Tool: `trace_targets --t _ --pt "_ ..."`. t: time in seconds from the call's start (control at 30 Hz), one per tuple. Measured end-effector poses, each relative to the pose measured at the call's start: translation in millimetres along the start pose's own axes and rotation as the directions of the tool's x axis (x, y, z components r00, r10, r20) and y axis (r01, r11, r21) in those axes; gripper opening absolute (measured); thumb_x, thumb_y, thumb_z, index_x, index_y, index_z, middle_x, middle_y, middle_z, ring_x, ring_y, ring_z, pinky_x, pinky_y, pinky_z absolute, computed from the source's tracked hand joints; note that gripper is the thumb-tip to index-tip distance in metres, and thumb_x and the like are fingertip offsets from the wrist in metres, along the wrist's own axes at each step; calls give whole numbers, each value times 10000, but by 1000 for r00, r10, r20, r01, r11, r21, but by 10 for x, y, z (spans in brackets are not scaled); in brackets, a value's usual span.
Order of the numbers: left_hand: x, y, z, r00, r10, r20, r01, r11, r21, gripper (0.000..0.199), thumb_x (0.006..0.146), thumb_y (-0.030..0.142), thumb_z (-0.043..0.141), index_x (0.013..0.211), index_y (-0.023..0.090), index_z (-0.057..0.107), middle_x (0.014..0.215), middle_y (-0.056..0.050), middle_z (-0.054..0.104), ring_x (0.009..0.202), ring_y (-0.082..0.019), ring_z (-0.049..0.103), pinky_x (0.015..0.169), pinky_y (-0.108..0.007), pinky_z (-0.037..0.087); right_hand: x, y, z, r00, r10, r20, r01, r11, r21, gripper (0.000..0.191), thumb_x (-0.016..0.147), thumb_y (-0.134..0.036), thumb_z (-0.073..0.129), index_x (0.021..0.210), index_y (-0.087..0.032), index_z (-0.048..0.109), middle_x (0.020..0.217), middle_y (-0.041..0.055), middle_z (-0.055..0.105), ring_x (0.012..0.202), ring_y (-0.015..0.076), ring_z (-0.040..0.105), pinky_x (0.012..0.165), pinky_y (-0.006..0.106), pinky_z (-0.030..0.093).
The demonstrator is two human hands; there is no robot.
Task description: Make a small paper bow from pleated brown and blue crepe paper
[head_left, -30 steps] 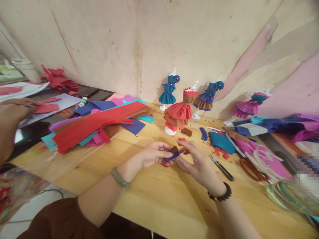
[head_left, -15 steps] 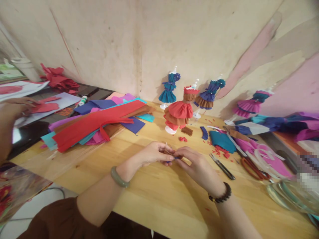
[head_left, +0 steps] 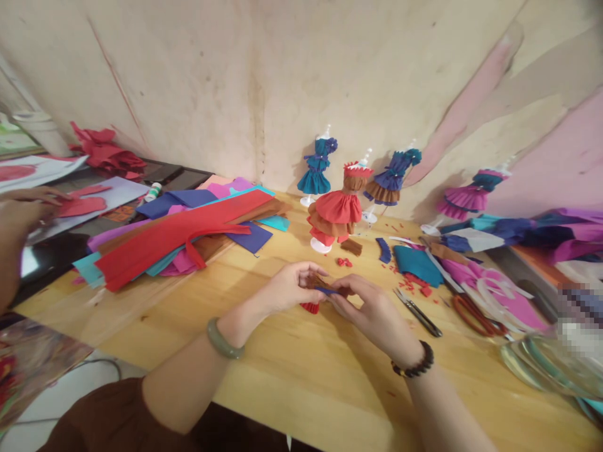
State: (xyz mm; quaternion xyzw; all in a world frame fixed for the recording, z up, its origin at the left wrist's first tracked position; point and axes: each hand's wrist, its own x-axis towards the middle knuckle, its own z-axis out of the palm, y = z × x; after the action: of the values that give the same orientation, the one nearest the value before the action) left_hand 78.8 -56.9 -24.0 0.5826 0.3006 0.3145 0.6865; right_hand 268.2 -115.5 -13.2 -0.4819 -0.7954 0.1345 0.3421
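Over the middle of the wooden table, my left hand (head_left: 294, 285) pinches a small pleated piece (head_left: 321, 285) in brown and blue. My right hand (head_left: 365, 304) is closed on the right end of the same piece. A red pleated part (head_left: 309, 307) pokes out below the left fingers; whether it joins the rest is hidden. Just beyond my hands lies a small red bow-like piece (head_left: 344, 262). Behind it stands a small dress form (head_left: 335, 207) in red and brown ruffles.
Red and other coloured sheets (head_left: 188, 226) are piled at left, near another person's hand (head_left: 28, 204). Three more dress forms stand behind. Snips (head_left: 418, 312), orange-handled scissors (head_left: 478, 317), teal material (head_left: 417, 265), red scraps and a glass bowl (head_left: 541, 367) are on the right.
The piece between my hands has turned, so its brown pleats and a red pleated part now show. The whole view has shifted slightly.
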Motion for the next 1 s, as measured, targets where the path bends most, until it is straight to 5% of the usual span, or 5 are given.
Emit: trace_targets --t 1.0 --pt "5 -2 50 988 122 -91 -126 991 -39 510 604 48 747 1077 156 588 968 -56 670 925 -166 644 841 -314 497 14 -37 57 999 40 -10 -40 999 -23 97 895 -223 542 952 -202 618 844 66 683 766 203 649 705 349 535"
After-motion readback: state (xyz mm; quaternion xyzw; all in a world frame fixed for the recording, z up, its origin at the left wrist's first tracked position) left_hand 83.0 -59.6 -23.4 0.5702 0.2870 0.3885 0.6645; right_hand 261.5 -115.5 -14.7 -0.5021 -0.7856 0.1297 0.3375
